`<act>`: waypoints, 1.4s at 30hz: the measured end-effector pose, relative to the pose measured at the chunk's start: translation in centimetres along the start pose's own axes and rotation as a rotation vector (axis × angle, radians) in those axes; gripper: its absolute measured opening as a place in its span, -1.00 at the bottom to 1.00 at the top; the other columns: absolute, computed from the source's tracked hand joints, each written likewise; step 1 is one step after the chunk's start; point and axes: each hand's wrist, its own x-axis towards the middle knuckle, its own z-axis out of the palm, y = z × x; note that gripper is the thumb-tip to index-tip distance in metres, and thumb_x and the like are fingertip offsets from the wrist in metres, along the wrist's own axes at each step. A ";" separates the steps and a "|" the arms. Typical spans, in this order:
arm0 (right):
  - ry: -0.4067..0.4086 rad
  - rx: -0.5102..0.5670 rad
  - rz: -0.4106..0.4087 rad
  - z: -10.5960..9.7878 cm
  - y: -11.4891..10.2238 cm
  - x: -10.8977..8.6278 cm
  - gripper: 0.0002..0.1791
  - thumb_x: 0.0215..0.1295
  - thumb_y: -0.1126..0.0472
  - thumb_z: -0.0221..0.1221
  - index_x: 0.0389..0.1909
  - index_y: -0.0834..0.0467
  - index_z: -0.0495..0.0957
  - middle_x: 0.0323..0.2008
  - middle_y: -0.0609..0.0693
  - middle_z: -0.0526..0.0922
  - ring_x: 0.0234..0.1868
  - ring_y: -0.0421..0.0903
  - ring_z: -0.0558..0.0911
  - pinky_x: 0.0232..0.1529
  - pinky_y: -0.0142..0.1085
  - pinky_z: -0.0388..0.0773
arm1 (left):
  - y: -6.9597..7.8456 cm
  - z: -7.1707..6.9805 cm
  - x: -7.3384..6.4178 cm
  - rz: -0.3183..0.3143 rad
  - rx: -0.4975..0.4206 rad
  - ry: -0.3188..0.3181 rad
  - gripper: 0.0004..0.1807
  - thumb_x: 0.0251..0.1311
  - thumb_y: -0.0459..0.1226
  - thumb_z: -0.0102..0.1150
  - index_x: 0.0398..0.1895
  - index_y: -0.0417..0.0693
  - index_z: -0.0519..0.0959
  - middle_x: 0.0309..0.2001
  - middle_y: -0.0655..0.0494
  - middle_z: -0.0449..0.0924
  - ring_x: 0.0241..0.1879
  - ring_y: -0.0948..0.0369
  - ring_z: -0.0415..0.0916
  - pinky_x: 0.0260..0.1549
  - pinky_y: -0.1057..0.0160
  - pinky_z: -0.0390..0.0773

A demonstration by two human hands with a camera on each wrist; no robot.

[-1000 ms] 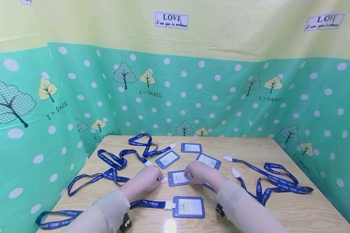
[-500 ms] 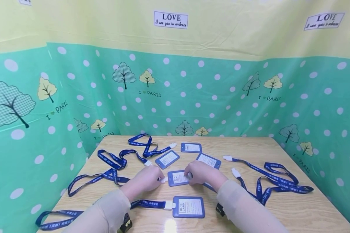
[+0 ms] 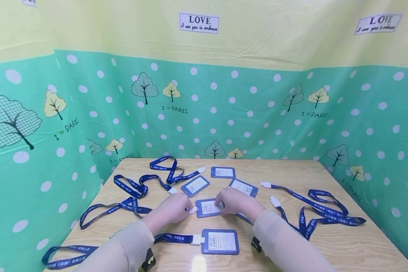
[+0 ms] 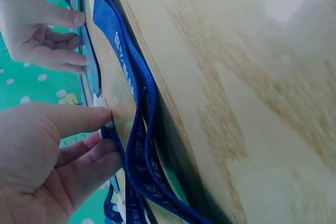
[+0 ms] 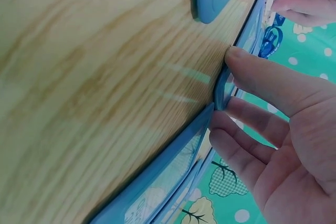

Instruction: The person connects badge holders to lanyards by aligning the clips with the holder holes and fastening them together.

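In the head view my left hand [image 3: 173,209] pinches the white plastic clip [image 3: 193,210] of a blue printed lanyard [image 3: 122,204]. The clip's tip is at the slotted left end of a blue ID card holder [image 3: 208,208]; whether it is through the slot is too small to tell. My right hand [image 3: 236,203] grips that holder's right end, flat on the table. The right wrist view shows the thumb [image 5: 252,69] along one edge and fingers at the other. In the left wrist view, thumb and fingers [image 4: 97,163] close around the clip end.
Nearer me lies a card holder [image 3: 220,241] joined to a lanyard clip [image 3: 197,239]. Several other holders, such as one at the back [image 3: 223,172], lie around my right hand. Loose lanyards spread left [image 3: 163,166] and right [image 3: 319,211] on the wooden table [image 3: 278,170]. Patterned curtains surround it.
My left hand has shifted slightly right with the clip, bringing its tip up to the card holder's left end. My right hand and its holder stay in place.
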 end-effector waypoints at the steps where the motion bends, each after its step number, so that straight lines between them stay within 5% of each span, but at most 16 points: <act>1: 0.000 0.002 -0.001 0.0 0.0 0.0 -0.62 0.02 0.21 0.54 -0.08 -0.03 0.77 -0.07 -0.09 0.73 -0.18 -0.19 0.63 -0.01 -0.20 0.64 | 0.0 0.0 0.0 -0.001 0.002 -0.001 -0.90 0.21 -0.33 0.37 -0.26 0.01 0.81 -0.15 0.11 0.76 -0.05 0.08 0.67 0.03 0.01 0.63; 11: 0.000 -0.004 -0.007 -0.1 0.0 -0.1 -0.62 0.01 0.21 0.55 -0.09 -0.03 0.77 -0.06 -0.08 0.74 -0.09 -0.14 0.67 0.03 -0.17 0.64 | 0.5 -0.4 0.1 0.022 0.003 -0.025 -0.91 0.23 -0.34 0.34 -0.36 0.02 0.80 -0.33 0.23 0.71 -0.41 0.30 0.47 -0.20 0.16 0.60; 22: -0.003 -0.012 -0.035 0.2 0.4 0.3 -0.62 0.01 0.18 0.56 -0.08 -0.04 0.77 -0.08 -0.10 0.74 -0.15 -0.18 0.66 0.00 -0.19 0.64 | 0.3 -0.3 0.3 0.013 -0.006 -0.024 -0.91 0.18 -0.30 0.38 -0.46 0.05 0.76 -0.40 0.27 0.64 -0.44 0.29 0.46 -0.30 0.21 0.55; 42: 0.006 -0.015 -0.037 0.1 0.4 0.3 -0.62 -0.02 0.17 0.57 -0.11 -0.07 0.77 -0.12 -0.13 0.74 -0.11 -0.15 0.67 0.02 -0.16 0.64 | 0.1 -0.3 0.6 0.030 0.016 -0.038 -0.97 0.17 -0.28 0.41 -0.36 0.03 0.78 -0.32 0.21 0.70 -0.35 0.29 0.52 -0.14 0.12 0.64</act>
